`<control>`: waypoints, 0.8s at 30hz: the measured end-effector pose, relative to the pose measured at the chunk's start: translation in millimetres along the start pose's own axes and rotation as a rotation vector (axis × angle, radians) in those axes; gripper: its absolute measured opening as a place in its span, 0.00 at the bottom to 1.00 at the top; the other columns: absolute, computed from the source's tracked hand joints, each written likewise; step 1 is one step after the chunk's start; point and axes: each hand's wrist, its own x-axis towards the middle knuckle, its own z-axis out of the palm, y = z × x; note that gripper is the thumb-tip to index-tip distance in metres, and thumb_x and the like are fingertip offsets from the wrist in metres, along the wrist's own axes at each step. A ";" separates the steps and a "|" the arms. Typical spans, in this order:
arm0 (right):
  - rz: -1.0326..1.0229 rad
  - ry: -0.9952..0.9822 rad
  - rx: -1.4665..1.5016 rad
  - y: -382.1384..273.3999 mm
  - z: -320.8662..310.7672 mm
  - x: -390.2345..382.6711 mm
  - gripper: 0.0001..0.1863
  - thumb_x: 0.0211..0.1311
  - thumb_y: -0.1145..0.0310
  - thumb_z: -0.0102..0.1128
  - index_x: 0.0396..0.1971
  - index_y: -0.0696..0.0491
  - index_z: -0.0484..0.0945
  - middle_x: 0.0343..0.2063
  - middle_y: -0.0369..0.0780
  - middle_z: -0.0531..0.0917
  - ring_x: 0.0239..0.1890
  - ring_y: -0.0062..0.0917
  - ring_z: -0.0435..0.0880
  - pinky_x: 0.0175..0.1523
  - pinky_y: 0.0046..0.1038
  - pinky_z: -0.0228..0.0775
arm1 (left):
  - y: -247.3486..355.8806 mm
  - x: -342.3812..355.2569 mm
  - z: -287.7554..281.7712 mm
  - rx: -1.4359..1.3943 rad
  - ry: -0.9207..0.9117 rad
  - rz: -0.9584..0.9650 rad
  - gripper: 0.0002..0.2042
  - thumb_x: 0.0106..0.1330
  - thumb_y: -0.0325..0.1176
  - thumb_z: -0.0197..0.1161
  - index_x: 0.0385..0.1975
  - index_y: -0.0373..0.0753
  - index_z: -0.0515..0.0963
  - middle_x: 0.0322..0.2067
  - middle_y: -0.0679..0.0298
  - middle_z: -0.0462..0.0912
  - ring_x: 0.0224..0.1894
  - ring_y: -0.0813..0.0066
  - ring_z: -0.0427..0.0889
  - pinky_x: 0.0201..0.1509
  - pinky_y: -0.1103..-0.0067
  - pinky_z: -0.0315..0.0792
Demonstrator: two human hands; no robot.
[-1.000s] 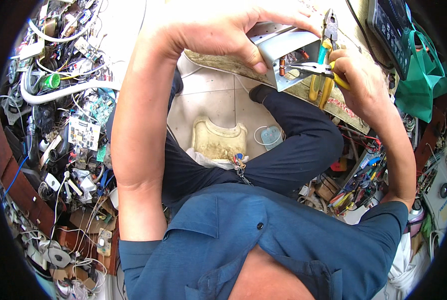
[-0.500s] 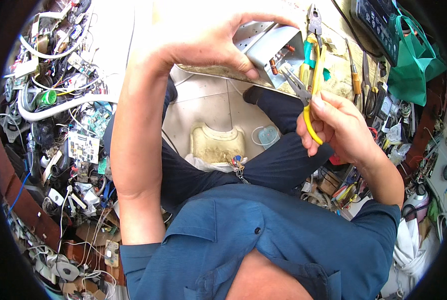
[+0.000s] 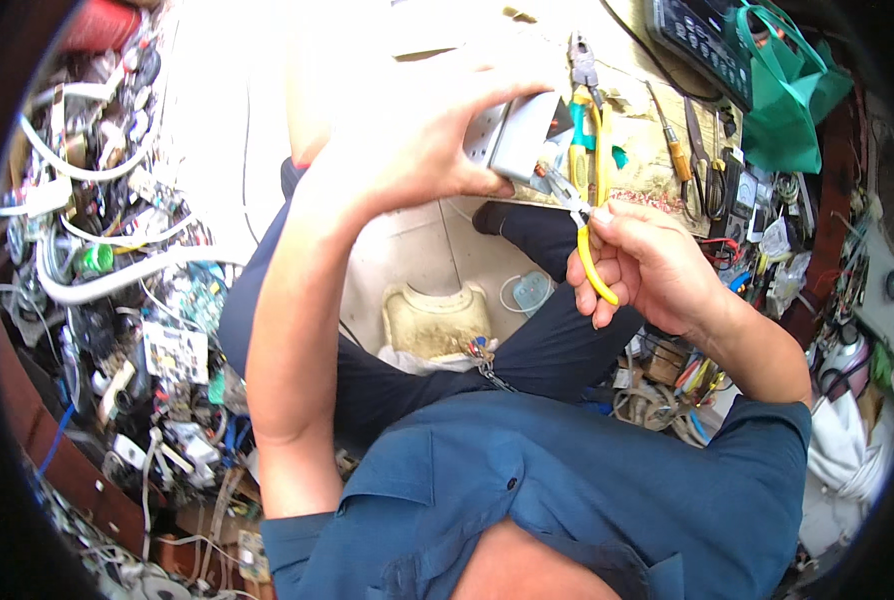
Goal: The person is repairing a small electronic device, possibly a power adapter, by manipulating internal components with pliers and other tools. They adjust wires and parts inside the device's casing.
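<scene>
My left hand [image 3: 422, 155] is wrapped round a light grey metal box [image 3: 527, 138] with holes in one side, holding it above the near edge of the bench. The open end of the box faces right, and small copper-coloured parts show inside. My right hand [image 3: 652, 262] grips needle-nose pliers [image 3: 593, 268] by their yellow handles. The jaws reach the lower corner of that open end, beside a copper-coloured part; whether they pinch it I cannot tell. Just beyond, combination pliers [image 3: 584, 70] with yellow and teal handles lie on the bench.
A screwdriver [image 3: 676, 150] and scissors [image 3: 713, 185] lie on the right of the bench [image 3: 657, 200]. Farther right are a black keypad device [image 3: 702, 45] and a green bag [image 3: 787, 110]. Scrap electronics [image 3: 177, 350] and cables heap up at left. A worn stool [image 3: 437, 320] stands between my legs.
The box has turned in my left hand, so less of its inside shows. My right hand and the pliers have shifted slightly left. The whole view has shifted a little.
</scene>
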 end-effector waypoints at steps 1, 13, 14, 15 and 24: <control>-0.005 0.001 0.010 3.5 -2.9 0.4 0.18 0.89 0.57 0.50 0.46 0.59 0.77 0.37 0.46 0.88 0.31 0.31 0.91 0.32 0.32 0.88 | 7.8 1.3 -2.0 0.119 0.030 0.024 0.48 0.49 0.35 0.90 0.76 0.50 0.77 0.68 0.55 0.85 0.75 0.55 0.80 0.77 0.62 0.74; 0.023 -0.013 -0.030 0.0 -11.4 6.6 0.16 0.88 0.59 0.51 0.46 0.58 0.75 0.36 0.46 0.87 0.30 0.28 0.90 0.29 0.30 0.85 | 33.0 -4.8 0.1 0.401 0.236 0.151 0.41 0.41 0.30 0.88 0.65 0.46 0.86 0.55 0.57 0.90 0.68 0.45 0.85 0.68 0.57 0.81; 0.019 -0.019 -0.045 -0.9 -11.4 7.4 0.16 0.88 0.59 0.51 0.46 0.58 0.75 0.36 0.46 0.87 0.29 0.27 0.90 0.28 0.29 0.85 | 33.3 -5.7 -0.1 0.419 0.237 0.146 0.41 0.41 0.30 0.88 0.64 0.46 0.86 0.55 0.57 0.90 0.68 0.45 0.86 0.67 0.57 0.82; 0.019 -0.021 -0.050 -2.2 -11.5 7.9 0.16 0.88 0.59 0.51 0.46 0.58 0.75 0.36 0.45 0.87 0.29 0.27 0.90 0.28 0.29 0.85 | 33.5 -6.5 -0.1 0.437 0.238 0.141 0.41 0.41 0.30 0.88 0.64 0.45 0.86 0.55 0.57 0.90 0.68 0.45 0.86 0.67 0.57 0.82; 0.050 -0.029 -0.075 -8.3 -13.4 12.3 0.17 0.88 0.58 0.52 0.46 0.59 0.75 0.35 0.45 0.87 0.29 0.26 0.89 0.28 0.28 0.84 | 34.8 -13.9 7.0 0.411 0.273 0.163 0.40 0.42 0.30 0.89 0.64 0.44 0.85 0.55 0.56 0.90 0.63 0.44 0.89 0.62 0.59 0.88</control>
